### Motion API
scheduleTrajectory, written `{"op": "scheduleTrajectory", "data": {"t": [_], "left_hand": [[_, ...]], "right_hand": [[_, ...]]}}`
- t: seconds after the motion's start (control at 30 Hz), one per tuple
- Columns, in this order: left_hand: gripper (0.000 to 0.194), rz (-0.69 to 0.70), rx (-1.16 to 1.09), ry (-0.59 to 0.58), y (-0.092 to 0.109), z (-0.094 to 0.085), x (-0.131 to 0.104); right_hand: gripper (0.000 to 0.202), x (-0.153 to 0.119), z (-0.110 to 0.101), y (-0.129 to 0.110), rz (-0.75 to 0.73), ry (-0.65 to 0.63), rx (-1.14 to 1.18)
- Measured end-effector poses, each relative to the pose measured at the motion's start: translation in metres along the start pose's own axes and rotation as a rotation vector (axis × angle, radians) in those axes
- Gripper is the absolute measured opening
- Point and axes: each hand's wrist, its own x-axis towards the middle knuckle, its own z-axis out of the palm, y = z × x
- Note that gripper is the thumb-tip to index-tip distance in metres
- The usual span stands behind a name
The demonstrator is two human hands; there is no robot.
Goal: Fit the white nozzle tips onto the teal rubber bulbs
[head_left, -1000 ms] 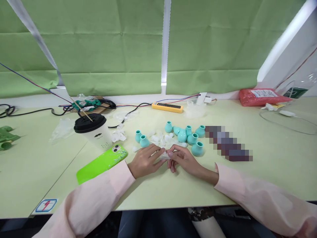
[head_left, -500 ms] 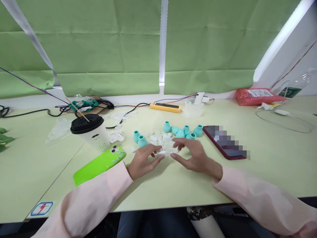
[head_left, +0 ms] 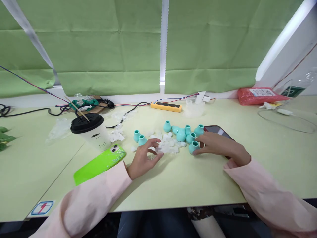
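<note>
The right hand (head_left: 220,145) reaches over the near corner of a teal pot group, its thumb and fingers bent around the right side of the nearest teal pot (head_left: 194,148); whether they pinch it firmly cannot be told. That pot stands upright on the table (head_left: 173,185), at the front of the teal cluster (head_left: 181,135), well back from the front edge. The left hand (head_left: 141,162) rests with thumb and fingers spread, their gap facing the clear plastic pieces (head_left: 168,143) lying between the hands. Below both hands, a broad strip of tabletop runs to the front edge. Room is tighter at the sides: a green phone case (head_left: 99,165) lies just beside the left wrist, with a lidded cup (head_left: 96,137) behind it, and a dark phone (head_left: 219,130) sits partly under the right hand.
</note>
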Motion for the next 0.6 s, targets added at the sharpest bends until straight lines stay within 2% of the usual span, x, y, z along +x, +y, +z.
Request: {"op": "scheduleTrajectory", "data": {"t": [0.13,0.23,0.33,0.4,0.5,0.6], "left_hand": [[0.026,-0.107,-0.105,-0.041,0.002,-0.002,0.002],[0.029,-0.186,-0.200,-0.108,0.002,-0.003,0.003],[0.031,-0.194,-0.274,-0.127,0.002,-0.005,0.003],[0.029,-0.175,-0.329,-0.134,0.003,-0.007,0.003],[0.029,-0.169,-0.370,-0.166,0.005,-0.009,0.003],[0.028,-0.130,-0.246,-0.198,0.007,-0.009,0.002]], "right_hand": [[0.014,-0.003,-0.013,-0.020,-0.141,0.078,0.258],[0.028,-0.003,-0.011,-0.038,-0.252,0.129,0.529],[0.028,0.001,-0.001,-0.051,-0.294,0.107,0.687],[0.027,0.004,0.006,-0.055,-0.270,0.166,0.652],[0.014,0.007,0.014,-0.056,-0.243,0.332,0.458],[0.007,0.009,0.022,-0.057,-0.178,0.440,0.236]]}}
